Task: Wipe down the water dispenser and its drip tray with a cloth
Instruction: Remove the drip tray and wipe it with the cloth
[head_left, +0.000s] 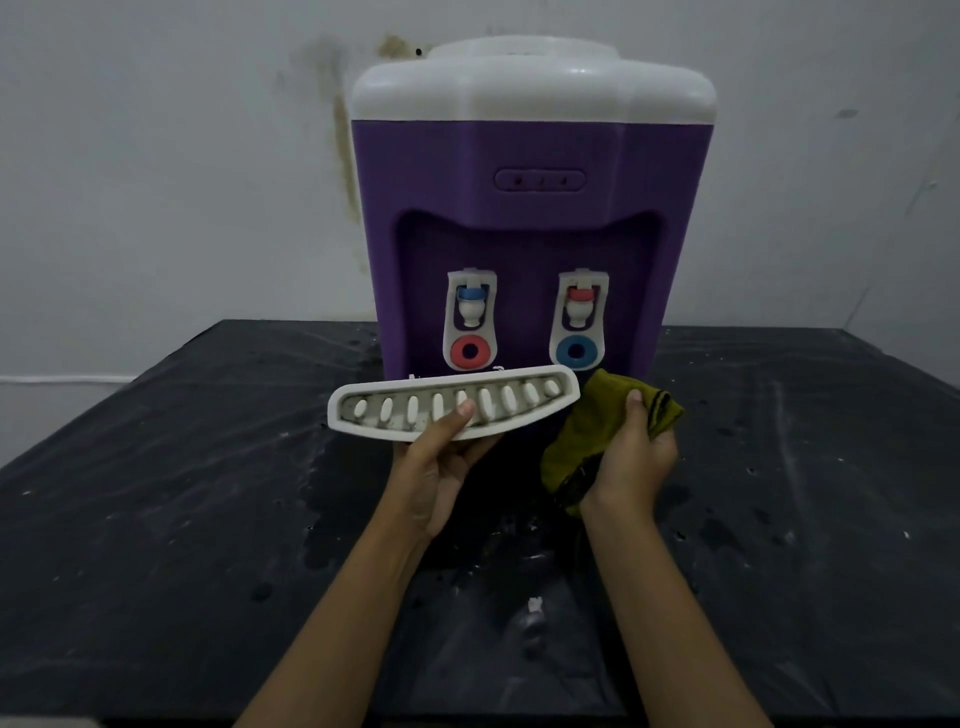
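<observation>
A purple water dispenser (530, 208) with a white top stands at the back of a black table. Two white taps sit in its front recess. My left hand (441, 462) holds the white slotted drip tray (395, 405) in the air in front of the dispenser, thumb on top of its near edge. The tray's face is tilted toward me and shows dirt between the slots. My right hand (634, 452) grips a bunched olive-green cloth (587, 431) just right of the tray, and the cloth's edge is close to the tray's right end.
The black table top (182, 519) is scuffed, with wet patches and white specks around the dispenser's base. A stained grey wall (182, 156) rises behind. A small white scrap (535, 605) lies on the table between my forearms.
</observation>
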